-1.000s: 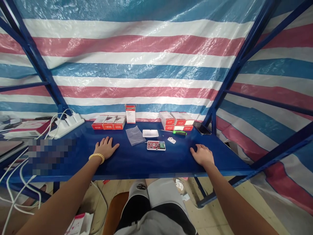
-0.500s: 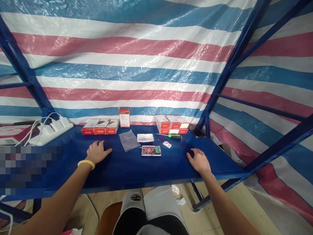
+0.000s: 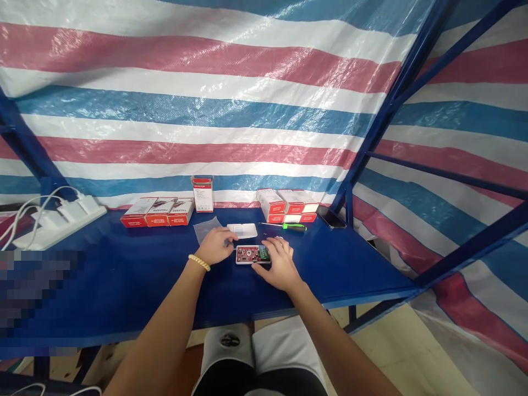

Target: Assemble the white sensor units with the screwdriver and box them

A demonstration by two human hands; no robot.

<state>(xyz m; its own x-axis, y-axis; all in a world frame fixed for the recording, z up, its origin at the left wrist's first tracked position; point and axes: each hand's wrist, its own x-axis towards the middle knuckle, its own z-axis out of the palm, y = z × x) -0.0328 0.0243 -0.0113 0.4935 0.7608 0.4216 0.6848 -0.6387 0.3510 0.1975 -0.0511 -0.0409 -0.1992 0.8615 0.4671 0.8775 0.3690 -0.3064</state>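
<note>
A white plastic case [image 3: 245,263] lies on the table with its inside facing up. It holds a red circuit board [image 3: 246,253] with a green terminal block at the right end. My right hand [image 3: 280,265] grips the right end of the case, thumb at the near edge and fingers at the far edge. My left hand [image 3: 215,246] is by the left end, fingers curled with thumb and forefinger apart; I see nothing between them. Behind the case lies a white cover [image 3: 242,230]. A clear plastic bag [image 3: 203,228] is partly hidden by my left hand.
A screwdriver [image 3: 293,226] with a green and black handle lies behind my right hand, near a phone [image 3: 331,218]. Red and white boxes [image 3: 158,212] line the back left, with more boxes [image 3: 284,204] at the back right. A white power strip [image 3: 61,223] stands at left.
Both hands have moved inward from the table's two sides to the case. My right hand has taken hold of its right end. The view has shifted slightly.
</note>
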